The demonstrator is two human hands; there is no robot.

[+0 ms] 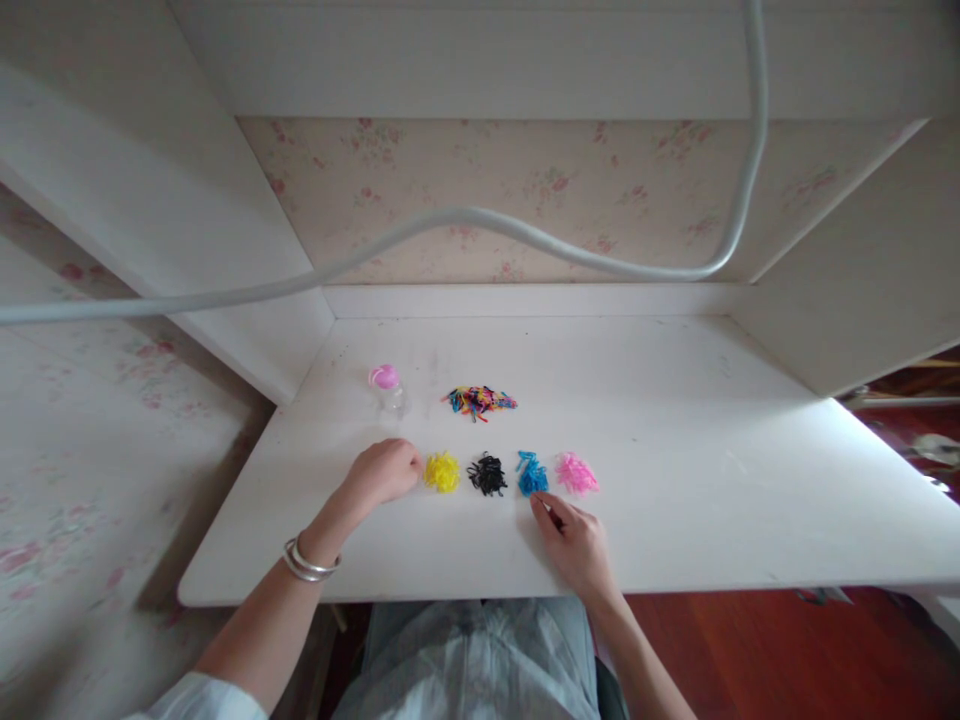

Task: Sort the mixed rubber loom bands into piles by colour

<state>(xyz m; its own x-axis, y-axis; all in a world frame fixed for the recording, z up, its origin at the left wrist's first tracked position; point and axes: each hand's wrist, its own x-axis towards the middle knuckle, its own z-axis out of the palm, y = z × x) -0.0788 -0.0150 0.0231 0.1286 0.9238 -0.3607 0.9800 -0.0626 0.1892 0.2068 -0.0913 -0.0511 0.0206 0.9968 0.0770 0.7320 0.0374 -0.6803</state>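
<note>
At the left of the desk (pixel 675 450), our left hand (pixel 384 471) curls beside the yellow pile (pixel 442 473); we cannot tell whether its fingers hold anything. Behind that hand stands a clear container (pixel 393 399) with a pink top. Next, we see the multicoloured pile (pixel 480 402) farther back, then the black pile (pixel 488 475) in the front row. Our right hand (pixel 576 540) has narrowed fingers at the near edge of the blue pile (pixel 533 474), their grip unclear to us. The pink pile (pixel 577 474) lies rightmost.
</note>
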